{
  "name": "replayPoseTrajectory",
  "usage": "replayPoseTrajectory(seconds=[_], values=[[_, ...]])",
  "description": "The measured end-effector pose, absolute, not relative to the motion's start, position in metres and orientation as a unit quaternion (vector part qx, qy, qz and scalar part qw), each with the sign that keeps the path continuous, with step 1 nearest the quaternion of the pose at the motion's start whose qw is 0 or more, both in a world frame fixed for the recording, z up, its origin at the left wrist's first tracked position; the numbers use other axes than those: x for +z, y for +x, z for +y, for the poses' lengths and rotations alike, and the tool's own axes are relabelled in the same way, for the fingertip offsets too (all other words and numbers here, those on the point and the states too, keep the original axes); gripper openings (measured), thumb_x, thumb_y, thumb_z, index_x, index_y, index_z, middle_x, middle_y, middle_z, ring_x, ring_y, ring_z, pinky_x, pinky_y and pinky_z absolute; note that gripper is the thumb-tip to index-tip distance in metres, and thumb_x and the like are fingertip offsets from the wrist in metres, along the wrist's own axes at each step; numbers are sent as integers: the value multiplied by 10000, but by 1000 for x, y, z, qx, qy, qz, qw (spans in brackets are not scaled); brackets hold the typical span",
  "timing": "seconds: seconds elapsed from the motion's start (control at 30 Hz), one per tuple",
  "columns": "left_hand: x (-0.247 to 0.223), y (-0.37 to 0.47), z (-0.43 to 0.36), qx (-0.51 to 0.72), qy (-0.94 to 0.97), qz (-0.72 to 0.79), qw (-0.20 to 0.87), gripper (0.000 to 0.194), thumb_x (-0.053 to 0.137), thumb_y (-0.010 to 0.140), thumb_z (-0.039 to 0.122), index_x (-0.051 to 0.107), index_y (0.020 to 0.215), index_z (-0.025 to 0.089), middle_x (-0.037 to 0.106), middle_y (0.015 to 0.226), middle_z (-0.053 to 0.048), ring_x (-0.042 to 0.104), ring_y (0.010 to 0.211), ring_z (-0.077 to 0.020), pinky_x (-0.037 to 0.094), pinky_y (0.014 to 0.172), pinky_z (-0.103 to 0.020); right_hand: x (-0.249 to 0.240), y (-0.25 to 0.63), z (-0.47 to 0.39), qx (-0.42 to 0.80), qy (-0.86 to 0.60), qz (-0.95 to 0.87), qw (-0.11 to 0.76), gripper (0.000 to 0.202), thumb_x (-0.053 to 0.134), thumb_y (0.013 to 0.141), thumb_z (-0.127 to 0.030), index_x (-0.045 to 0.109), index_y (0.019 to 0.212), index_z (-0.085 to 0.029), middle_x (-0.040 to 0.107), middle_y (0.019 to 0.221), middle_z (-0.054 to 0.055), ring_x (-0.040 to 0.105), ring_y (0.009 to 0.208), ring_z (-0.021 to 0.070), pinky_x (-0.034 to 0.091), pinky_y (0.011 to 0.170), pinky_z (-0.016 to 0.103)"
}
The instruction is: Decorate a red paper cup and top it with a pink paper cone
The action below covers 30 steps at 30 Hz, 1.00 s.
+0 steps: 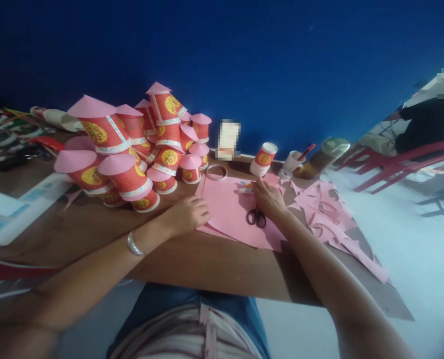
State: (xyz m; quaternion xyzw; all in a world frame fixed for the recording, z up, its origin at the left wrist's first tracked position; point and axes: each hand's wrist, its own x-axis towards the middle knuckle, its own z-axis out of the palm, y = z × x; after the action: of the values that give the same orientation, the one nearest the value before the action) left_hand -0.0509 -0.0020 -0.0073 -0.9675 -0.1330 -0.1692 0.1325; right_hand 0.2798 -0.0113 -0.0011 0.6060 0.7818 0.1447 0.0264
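Observation:
Several sheets of pink paper (225,212) lie stacked on the brown table. At their left edge rests my left hand (194,214), its fingers curled; whether anything is between them is hidden. My right hand (269,199) is over the upper right of the sheets, fingers bent down by a pair of scissors (256,218) whose black handles point toward me. The scissors' blades are hidden by this hand, and its grip cannot be made out. Small pens or tubes (246,190) lie just left of its fingertips. A tape ring (216,172) sits at the sheets' back edge.
Red paper cups with pink cone tops (128,174) are piled at the left. Pink scraps (327,212) cover the table's right side. Behind the sheets stand a red and white cup (264,158), a cup (292,161) with a red pen, and a bottle (323,157).

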Motion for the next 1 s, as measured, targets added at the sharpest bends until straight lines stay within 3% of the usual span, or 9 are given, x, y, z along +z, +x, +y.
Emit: replayPoseTrajectory(seconds=[0.2, 0.33, 0.4, 0.57, 0.73, 0.87, 1.0], values=[[-12, -61, 8, -178, -952, -200, 150, 154, 636, 940, 34, 674, 866, 164, 710, 988, -78, 600, 920, -220, 466, 802, -363, 3, 300, -14, 131, 631, 764, 38, 460, 411, 1019, -70, 613, 1429, -117, 707, 1241, 187, 654, 1099, 299, 526, 865, 389], [-20, -61, 8, -170, -953, -215, 131, 145, 637, 930, 24, 673, 878, 155, 680, 939, -73, 613, 879, -216, 468, 759, -354, 9, 299, -29, 124, 579, 805, -13, 605, 436, 948, -7, 551, 1529, -131, 642, 1488, 182, 583, 1355, 311, 478, 1121, 461], [-23, -61, 8, -166, -954, -218, 120, 148, 628, 934, 24, 674, 882, 155, 676, 943, -72, 617, 866, -210, 464, 745, -350, 13, 291, -41, 115, 528, 840, -40, 641, 442, 935, 9, 558, 1537, -178, 646, 1514, 148, 573, 1403, 287, 465, 1169, 468], [-19, -61, 5, -186, -950, -212, 135, 187, 604, 925, 0, 655, 842, 160, 655, 873, -56, 609, 792, -198, 451, 706, -341, 18, 274, -67, 67, 420, 904, -31, 473, 520, 971, -13, 705, 1349, -227, 721, 1421, 111, 611, 1395, 260, 530, 1128, 421], [5, -64, -3, -191, -952, -196, 138, 200, 584, 936, -11, 641, 853, 162, 665, 873, -38, 615, 786, -182, 477, 725, -320, 21, 291, -77, 88, 476, 875, -7, 419, 488, 993, -27, 735, 1277, -212, 695, 1466, 136, 677, 1258, 263, 571, 1024, 408], [16, -67, -6, -191, -950, -218, 116, 221, 545, 953, -22, 652, 893, 162, 673, 922, -39, 618, 816, -166, 470, 719, -294, 17, 312, -82, 99, 521, 848, -1, 316, 522, 1016, -86, 767, 1160, -222, 771, 1310, 119, 705, 1142, 252, 562, 934, 360], [18, -69, -5, -195, -946, -230, 115, 260, 514, 930, -55, 655, 875, 157, 665, 890, -31, 598, 760, -155, 446, 674, -292, 6, 323, -80, 118, 553, 825, -20, 279, 544, 1032, -164, 744, 1222, -207, 759, 1318, 126, 695, 1137, 274, 553, 897, 366]])
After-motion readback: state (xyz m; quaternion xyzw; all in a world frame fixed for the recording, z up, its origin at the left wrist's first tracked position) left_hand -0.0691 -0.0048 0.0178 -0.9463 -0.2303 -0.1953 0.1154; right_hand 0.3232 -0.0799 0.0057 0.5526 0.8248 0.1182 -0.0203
